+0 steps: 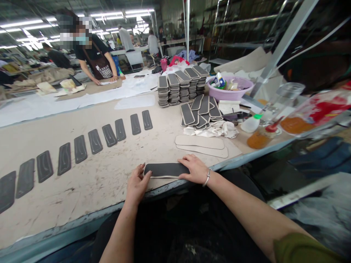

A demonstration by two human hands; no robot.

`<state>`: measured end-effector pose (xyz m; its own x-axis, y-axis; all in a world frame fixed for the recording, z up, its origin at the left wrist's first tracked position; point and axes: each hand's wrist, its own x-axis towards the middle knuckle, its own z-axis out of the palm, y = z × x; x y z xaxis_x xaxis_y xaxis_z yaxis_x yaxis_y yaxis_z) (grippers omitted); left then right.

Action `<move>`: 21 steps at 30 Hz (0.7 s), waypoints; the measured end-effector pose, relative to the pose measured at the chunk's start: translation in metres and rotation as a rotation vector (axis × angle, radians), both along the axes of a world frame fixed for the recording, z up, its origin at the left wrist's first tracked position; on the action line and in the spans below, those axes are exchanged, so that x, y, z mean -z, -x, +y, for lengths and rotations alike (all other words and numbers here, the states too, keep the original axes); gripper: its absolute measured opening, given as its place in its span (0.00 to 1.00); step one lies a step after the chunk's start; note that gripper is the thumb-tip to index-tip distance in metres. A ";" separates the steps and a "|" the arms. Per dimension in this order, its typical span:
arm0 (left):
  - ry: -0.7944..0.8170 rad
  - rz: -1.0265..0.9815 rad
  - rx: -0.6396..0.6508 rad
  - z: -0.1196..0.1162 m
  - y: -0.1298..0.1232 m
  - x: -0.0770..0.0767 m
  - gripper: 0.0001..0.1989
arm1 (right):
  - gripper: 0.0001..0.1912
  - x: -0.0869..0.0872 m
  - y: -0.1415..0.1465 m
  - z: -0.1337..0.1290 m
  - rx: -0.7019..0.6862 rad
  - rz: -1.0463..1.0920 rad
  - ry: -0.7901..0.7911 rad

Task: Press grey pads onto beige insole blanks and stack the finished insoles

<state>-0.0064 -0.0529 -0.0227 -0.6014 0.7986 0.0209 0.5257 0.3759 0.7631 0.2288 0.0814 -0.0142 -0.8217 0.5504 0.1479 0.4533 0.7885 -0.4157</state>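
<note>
A long dark grey panel with a beige border (166, 170) lies at the table's front edge, between my two hands. My left hand (138, 182) grips its left end, thumb on the top face and fingers at the far corner. At the right end, my right hand (193, 168) holds the panel between thumb and fingers, with a bracelet on the wrist. Just beyond are two overlapping plain beige strips (200, 143). A slanting row of glossy dark grey pieces (81, 149) stretches to the left.
Tall stacks of bordered panels (173, 89) stand at the back, with a loose pile of panels (201, 111) before them. To the right are a lilac basin (230, 94), a green-capped bottle (251, 124) and a container of amber liquid (257, 138). A co-worker (95, 54) stands across the table.
</note>
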 end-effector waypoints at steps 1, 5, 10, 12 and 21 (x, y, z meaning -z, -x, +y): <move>-0.008 -0.098 -0.037 0.000 0.002 -0.001 0.29 | 0.35 0.000 0.000 0.000 -0.002 0.004 0.004; -0.172 -0.467 -0.135 -0.001 0.005 -0.007 0.31 | 0.35 0.001 -0.001 0.001 -0.016 0.000 0.016; -0.333 -0.682 -0.178 0.001 0.004 -0.011 0.31 | 0.34 0.002 -0.001 0.001 -0.031 -0.002 0.000; -0.337 -0.702 -0.188 0.002 0.003 -0.011 0.30 | 0.34 0.001 -0.001 0.001 -0.033 -0.001 0.001; -0.354 -0.747 -0.180 -0.003 0.000 -0.011 0.24 | 0.33 -0.001 -0.002 0.000 -0.039 -0.001 0.007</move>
